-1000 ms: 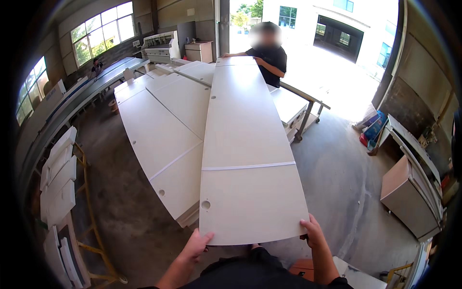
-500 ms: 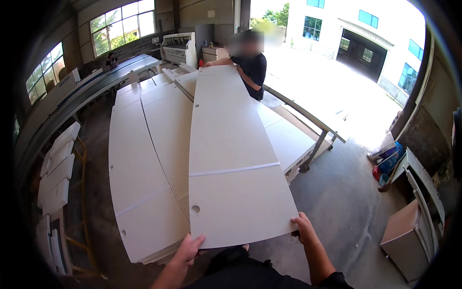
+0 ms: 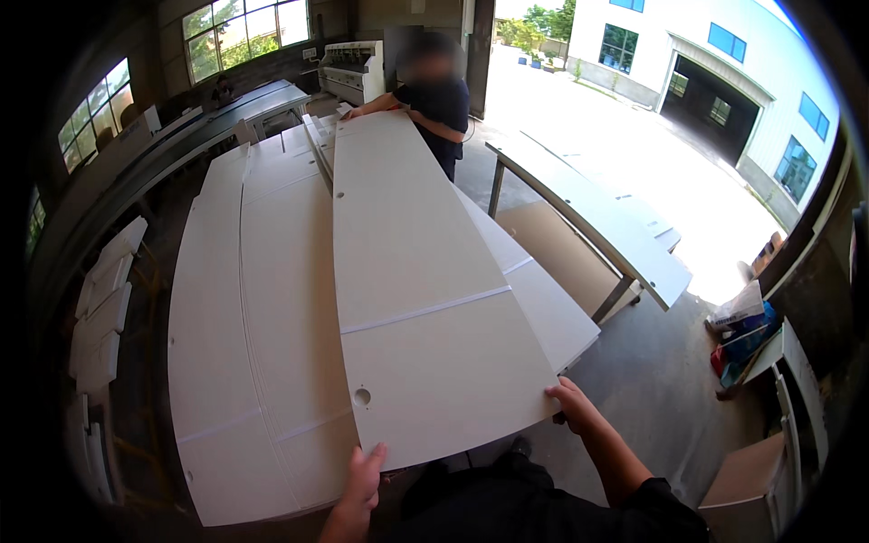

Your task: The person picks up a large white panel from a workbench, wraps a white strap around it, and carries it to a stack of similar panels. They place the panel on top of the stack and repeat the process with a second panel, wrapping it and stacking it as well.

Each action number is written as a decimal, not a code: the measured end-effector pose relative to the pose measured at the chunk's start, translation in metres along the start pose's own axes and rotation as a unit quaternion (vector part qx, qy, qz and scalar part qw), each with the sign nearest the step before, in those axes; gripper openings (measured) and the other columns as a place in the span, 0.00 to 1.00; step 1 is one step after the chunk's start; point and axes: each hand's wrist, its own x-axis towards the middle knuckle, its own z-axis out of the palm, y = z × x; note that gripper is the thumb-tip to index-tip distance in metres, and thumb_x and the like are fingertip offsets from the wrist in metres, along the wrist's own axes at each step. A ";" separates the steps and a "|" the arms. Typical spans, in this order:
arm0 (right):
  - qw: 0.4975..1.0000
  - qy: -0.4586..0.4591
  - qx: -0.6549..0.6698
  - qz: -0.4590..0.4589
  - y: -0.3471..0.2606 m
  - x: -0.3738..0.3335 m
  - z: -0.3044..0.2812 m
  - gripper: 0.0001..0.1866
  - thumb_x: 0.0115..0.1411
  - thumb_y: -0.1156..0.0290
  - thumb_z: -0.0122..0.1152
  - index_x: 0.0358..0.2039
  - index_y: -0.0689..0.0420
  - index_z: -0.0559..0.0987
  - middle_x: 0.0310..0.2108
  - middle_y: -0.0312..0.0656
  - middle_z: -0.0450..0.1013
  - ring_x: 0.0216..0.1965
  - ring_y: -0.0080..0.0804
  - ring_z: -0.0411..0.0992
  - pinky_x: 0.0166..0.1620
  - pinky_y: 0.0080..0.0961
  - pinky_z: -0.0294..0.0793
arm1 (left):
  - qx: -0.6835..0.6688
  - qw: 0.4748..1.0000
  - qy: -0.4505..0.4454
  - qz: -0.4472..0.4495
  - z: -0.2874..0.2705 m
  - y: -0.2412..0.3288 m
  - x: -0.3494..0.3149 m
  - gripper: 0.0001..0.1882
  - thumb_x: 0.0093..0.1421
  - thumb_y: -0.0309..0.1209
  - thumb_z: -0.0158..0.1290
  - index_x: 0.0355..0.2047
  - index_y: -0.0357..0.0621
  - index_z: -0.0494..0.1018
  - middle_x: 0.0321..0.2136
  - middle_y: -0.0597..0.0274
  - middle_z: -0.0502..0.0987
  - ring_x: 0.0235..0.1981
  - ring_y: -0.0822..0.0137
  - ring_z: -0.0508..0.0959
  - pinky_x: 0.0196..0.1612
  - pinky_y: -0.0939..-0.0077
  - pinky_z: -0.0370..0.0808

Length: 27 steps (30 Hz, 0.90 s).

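Observation:
A long white panel [image 3: 425, 244] stretches away from me, with a pale strip across it and a round hole near its near left corner. My left hand [image 3: 365, 475] grips that near left corner, thumb on top and fingers underneath. At the near right corner, my right hand [image 3: 577, 404] holds the panel the same way. A co-worker [image 3: 436, 95] in a dark shirt has hands on its far end. To the left and partly beneath lie more white panels [image 3: 208, 344], stacked side by side. Another white panel [image 3: 534, 281] shows under the held one on the right.
A narrow table [image 3: 579, 204] with white boards stands to the right, by the wide doorway. Leaning boards [image 3: 801, 389] and bags [image 3: 747, 317] sit at the far right. Small panels [image 3: 109, 299] rest on a rack at left. A white machine [image 3: 353, 71] stands at the back.
The held panel has shifted left relative to the side table, and more of the panel underneath shows on its right. The co-worker has moved left with the far end. Both my hands keep their grip.

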 end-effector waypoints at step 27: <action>0.990 -0.108 -0.092 -0.014 -0.111 0.196 -0.205 0.21 0.65 0.54 0.59 0.47 0.60 0.72 0.27 0.35 0.70 0.20 0.20 0.64 0.21 0.20 0.63 | -0.043 0.990 0.131 -0.022 0.269 0.021 0.071 0.18 0.68 0.46 0.52 0.50 0.48 0.68 0.42 0.66 0.76 0.37 0.72 0.75 0.27 0.76 0.70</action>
